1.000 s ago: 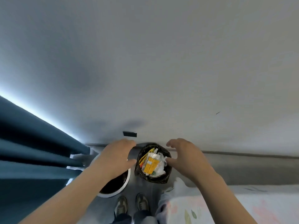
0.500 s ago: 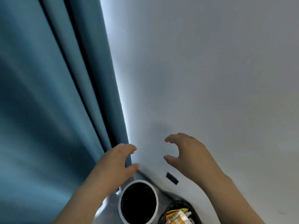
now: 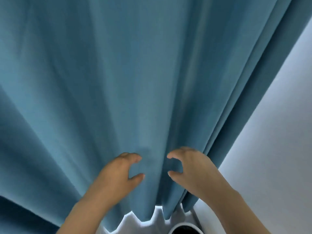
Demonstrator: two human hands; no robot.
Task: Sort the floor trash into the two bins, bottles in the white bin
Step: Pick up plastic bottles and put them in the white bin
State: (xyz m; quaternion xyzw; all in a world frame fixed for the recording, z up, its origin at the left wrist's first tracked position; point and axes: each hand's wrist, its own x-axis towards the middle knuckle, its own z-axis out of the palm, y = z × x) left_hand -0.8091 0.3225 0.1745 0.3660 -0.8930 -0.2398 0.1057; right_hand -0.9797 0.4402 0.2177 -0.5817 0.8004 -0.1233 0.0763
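Note:
Only the rim of the white bin [image 3: 175,229] shows, at the bottom edge right of centre, with a dark inside. My left hand [image 3: 118,174] and my right hand [image 3: 190,168] are raised side by side in front of the curtain, above the bin. Both have loosely curled fingers and hold nothing. The black-lined bin and any floor trash are out of view.
A blue curtain [image 3: 135,81] fills most of the view, its hem hanging just above the floor behind the bin. A pale wall [image 3: 278,132] runs down the right side.
The view has swung left, from the wall and both bins to the curtain. The black-lined bin has left the frame. Both hands stay raised and hold nothing.

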